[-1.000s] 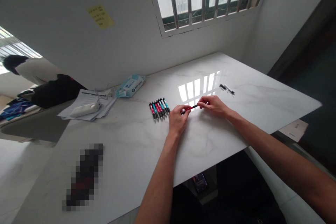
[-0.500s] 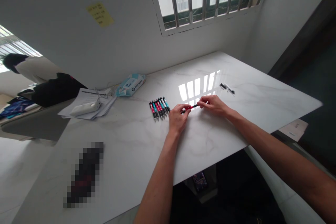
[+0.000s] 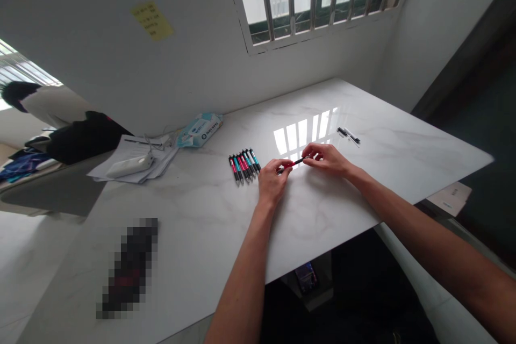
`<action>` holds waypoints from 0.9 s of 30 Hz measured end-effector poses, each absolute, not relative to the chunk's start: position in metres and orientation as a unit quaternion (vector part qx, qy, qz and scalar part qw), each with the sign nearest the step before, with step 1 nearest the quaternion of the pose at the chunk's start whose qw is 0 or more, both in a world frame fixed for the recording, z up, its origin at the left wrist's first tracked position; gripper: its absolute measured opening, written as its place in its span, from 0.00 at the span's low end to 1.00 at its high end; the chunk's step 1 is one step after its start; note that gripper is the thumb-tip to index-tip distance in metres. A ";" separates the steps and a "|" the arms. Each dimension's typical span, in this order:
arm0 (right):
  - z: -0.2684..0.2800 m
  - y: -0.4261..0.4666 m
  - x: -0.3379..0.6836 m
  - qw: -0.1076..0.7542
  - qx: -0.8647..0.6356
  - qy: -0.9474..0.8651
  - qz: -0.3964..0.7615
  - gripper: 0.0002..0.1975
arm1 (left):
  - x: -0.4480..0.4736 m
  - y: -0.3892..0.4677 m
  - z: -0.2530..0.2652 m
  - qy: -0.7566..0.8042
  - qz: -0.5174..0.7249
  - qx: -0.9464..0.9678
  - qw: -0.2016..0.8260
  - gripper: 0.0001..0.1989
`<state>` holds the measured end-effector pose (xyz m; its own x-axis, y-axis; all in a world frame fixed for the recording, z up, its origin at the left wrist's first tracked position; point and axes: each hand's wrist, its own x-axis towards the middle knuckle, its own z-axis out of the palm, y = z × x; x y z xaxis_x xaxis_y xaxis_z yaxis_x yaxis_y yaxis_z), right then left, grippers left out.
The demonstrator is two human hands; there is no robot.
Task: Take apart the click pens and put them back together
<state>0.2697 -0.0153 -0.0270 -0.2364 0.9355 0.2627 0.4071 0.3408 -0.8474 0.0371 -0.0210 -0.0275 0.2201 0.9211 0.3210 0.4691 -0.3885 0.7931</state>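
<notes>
A red and black pen point(image 3: 297, 162) is held between my two hands, slanting up to the right just over the table. My left hand point(image 3: 274, 178) is closed on its red part, thumb and fingers pinching it. At the black end, the fingers of my right hand point(image 3: 325, 159) pinch the pen. Left of my left hand, several red, blue and black pens point(image 3: 244, 165) lie side by side in a row. Beyond my right hand are some small black and clear pen parts point(image 3: 349, 136); their exact kind is too small to tell.
A pack of wipes point(image 3: 200, 130) lies by the wall, beside papers point(image 3: 161, 164) with a white device point(image 3: 131, 165) on top. A pixelated dark object point(image 3: 129, 269) is at the table's left. A phone point(image 3: 306, 277) shows below the front edge. Another person point(image 3: 60, 107) is at far left.
My right hand's fingers have shifted slightly at the pen's black end, and a little more of that end shows. The pens in the row have stayed put.
</notes>
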 end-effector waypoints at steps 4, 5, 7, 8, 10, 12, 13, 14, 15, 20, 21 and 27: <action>-0.027 -0.015 0.270 0.363 -0.510 -0.726 0.283 0.22 | 0.038 -0.022 -0.027 0.470 0.403 0.730 0.290 0.08; -0.027 -0.015 0.270 0.362 -0.513 -0.726 0.280 0.23 | 0.038 -0.023 -0.026 0.468 0.403 0.731 0.291 0.08; -0.027 -0.016 0.269 0.378 -0.496 -0.722 0.300 0.19 | 0.038 -0.023 -0.026 0.470 0.403 0.731 0.287 0.08; -0.027 -0.016 0.269 0.390 -0.482 -0.719 0.315 0.17 | 0.038 -0.022 -0.026 0.472 0.403 0.730 0.286 0.08; -0.026 -0.016 0.269 0.399 -0.467 -0.715 0.335 0.15 | 0.037 -0.022 -0.027 0.476 0.401 0.729 0.285 0.08; -0.026 -0.016 0.269 0.388 -0.476 -0.715 0.334 0.15 | 0.037 -0.021 -0.027 0.476 0.397 0.731 0.285 0.08; -0.026 -0.016 0.269 0.381 -0.486 -0.714 0.329 0.16 | 0.036 -0.020 -0.028 0.475 0.395 0.733 0.286 0.07; -0.026 -0.016 0.270 0.375 -0.496 -0.713 0.324 0.17 | 0.036 -0.020 -0.028 0.473 0.394 0.734 0.286 0.07; -0.026 -0.016 0.270 0.370 -0.503 -0.712 0.321 0.17 | 0.036 -0.020 -0.028 0.470 0.394 0.735 0.288 0.07; -0.027 -0.015 0.269 0.392 -0.493 -0.701 0.334 0.18 | 0.037 -0.022 -0.024 0.452 0.408 0.730 0.309 0.06; -0.027 -0.015 0.269 0.400 -0.486 -0.696 0.344 0.18 | 0.037 -0.023 -0.022 0.447 0.414 0.728 0.313 0.06; -0.028 -0.015 0.266 0.416 -0.467 -0.679 0.385 0.17 | 0.037 -0.022 -0.019 0.438 0.448 0.697 0.349 0.05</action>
